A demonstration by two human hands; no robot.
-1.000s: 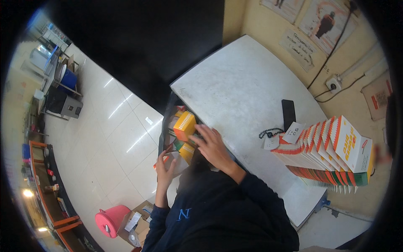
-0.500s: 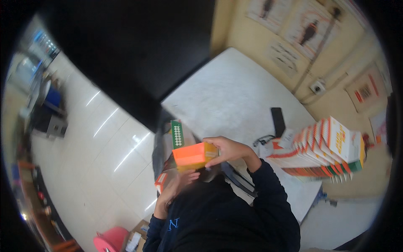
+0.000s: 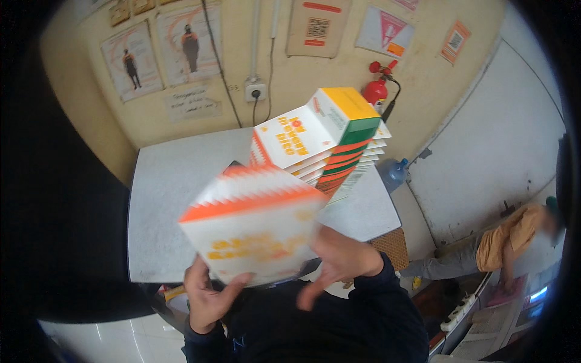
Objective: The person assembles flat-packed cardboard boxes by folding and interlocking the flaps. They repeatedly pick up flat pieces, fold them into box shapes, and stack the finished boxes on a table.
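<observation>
A white folded-card food carton [image 3: 254, 236] with an orange band and yellow lettering is up in front of me, smeared by motion. My left hand [image 3: 212, 293] grips its lower left edge, thumb on the near face and fingers at the side. Beside the carton's right edge is my right hand [image 3: 342, 260], its thumb stretched down and away from the card; its other fingertips are partly hidden at that edge. Behind the carton, a nested stack of similar cartons [image 3: 321, 136] in white, orange, green and yellow leans over the table [image 3: 175, 181].
A wall with posters [image 3: 190, 48] and a power socket [image 3: 255, 91] runs behind the table. A red fire extinguisher [image 3: 376, 91] hangs near a blue water jug [image 3: 394, 172]. Another person [image 3: 505, 245] in an orange-brown top is at the far right, beside a white door [image 3: 478, 151].
My view has swung right, away from the bag at the table's side. The orange-and-yellow box earlier between my hands is out of sight; a white carton is now in my left hand.
</observation>
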